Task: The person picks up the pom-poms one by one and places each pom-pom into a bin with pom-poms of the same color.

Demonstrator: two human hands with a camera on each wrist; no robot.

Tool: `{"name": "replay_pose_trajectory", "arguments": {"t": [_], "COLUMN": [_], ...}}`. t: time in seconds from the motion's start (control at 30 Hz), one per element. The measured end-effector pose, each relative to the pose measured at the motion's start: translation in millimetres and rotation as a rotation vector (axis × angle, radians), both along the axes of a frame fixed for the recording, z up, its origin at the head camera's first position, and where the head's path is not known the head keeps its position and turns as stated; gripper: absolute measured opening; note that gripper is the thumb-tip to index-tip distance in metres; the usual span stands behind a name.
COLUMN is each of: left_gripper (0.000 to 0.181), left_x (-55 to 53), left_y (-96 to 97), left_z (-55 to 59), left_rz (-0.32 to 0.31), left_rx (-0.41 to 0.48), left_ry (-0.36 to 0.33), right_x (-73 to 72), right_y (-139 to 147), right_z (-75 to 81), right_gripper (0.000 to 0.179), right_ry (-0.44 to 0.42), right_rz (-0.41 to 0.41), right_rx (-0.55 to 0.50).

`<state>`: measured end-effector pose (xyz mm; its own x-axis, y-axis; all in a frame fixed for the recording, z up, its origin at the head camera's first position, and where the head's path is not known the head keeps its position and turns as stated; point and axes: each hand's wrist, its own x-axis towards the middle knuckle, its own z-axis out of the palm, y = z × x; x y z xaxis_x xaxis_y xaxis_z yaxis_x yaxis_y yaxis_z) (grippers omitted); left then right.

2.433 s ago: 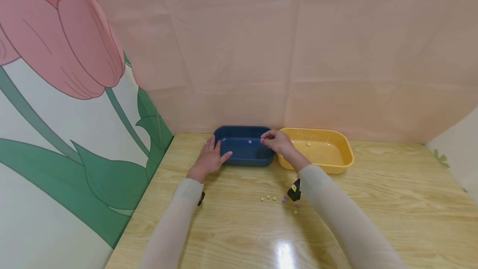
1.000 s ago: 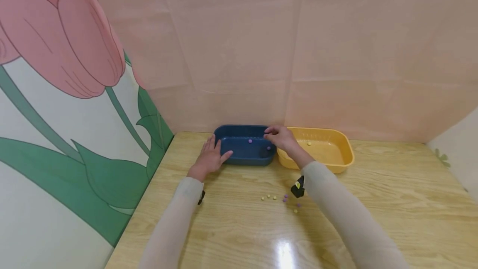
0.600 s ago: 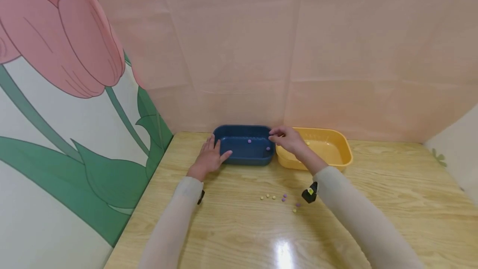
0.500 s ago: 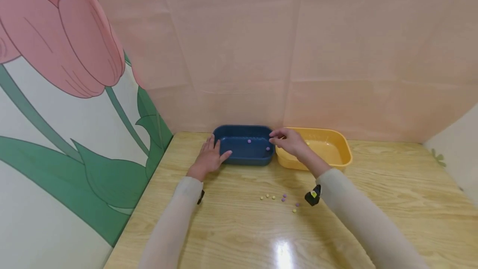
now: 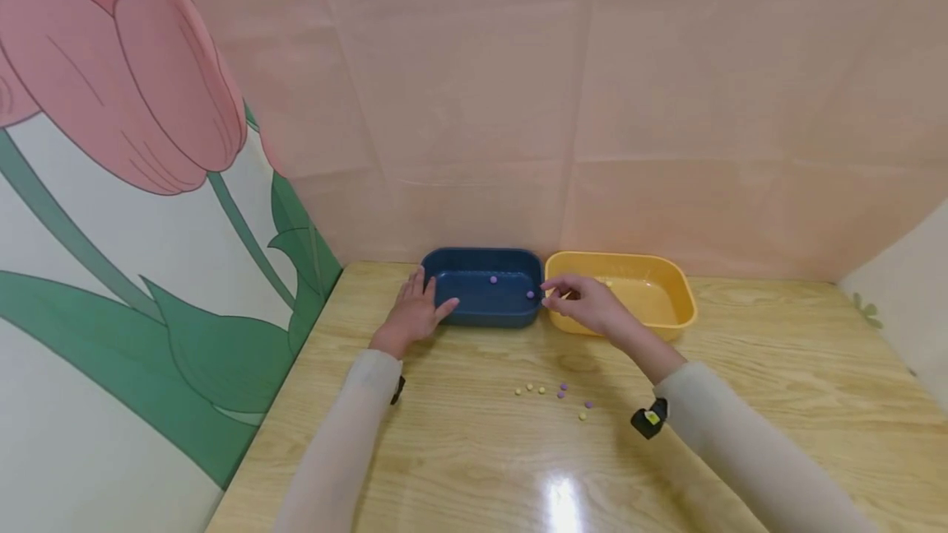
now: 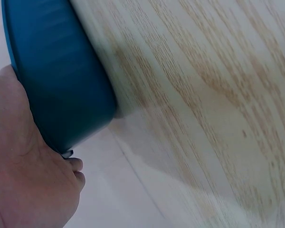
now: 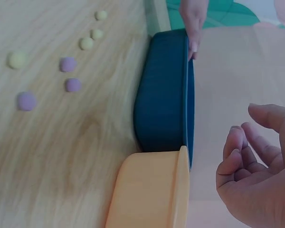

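My left hand (image 5: 415, 315) rests with spread fingers on the left rim of a dark blue tray (image 5: 481, 321); the left wrist view shows it against the tray's end. Two small purple balls (image 5: 493, 280) lie inside that tray. Over the left end of a yellow tray (image 5: 670, 327) hovers my right hand (image 5: 588, 305). Its thumb and forefinger stand apart with nothing between them, and the other fingers are loosely bent (image 7: 261, 166). A yellow ball (image 5: 610, 284) in the yellow tray is partly covered by this hand.
On the wooden table (image 5: 459, 451), nearer me, lie three purple balls (image 5: 564, 387) and several pale yellow balls (image 5: 529, 387). Both trays stand side by side against a pink sheet (image 5: 459, 105) at the back. A tulip-painted wall (image 5: 148, 253) bounds the left side.
My right hand has let a purple ball drop into the blue tray. It has since drawn back to the right, over the yellow tray's edge. My left hand has stayed put.
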<state>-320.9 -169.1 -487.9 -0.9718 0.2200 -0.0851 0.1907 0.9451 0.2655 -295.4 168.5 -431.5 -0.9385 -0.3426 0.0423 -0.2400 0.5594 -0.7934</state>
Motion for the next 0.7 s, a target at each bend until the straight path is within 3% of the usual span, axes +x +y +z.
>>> {"name": "replay_pose_trajectory", "arguments": {"t": [0.27,0.7], "left_gripper": [0.090,0.090], "left_x": [0.1,0.7], "left_y": [0.7,1.7], "left_z": [0.9,-0.5], "left_rz": [0.003,0.008], "left_rx": [-0.002,-0.017], "left_ry": [-0.002,0.012], "right_x": [13.5,34.2], "right_y": [11.4,24.8], "right_z": [-6.6,-15.7], "right_gripper": [0.030,0.028], "right_ry": [0.031,-0.026], "right_rz": [0.005,0.035], "right_rx": [-0.018,-0.046]}}
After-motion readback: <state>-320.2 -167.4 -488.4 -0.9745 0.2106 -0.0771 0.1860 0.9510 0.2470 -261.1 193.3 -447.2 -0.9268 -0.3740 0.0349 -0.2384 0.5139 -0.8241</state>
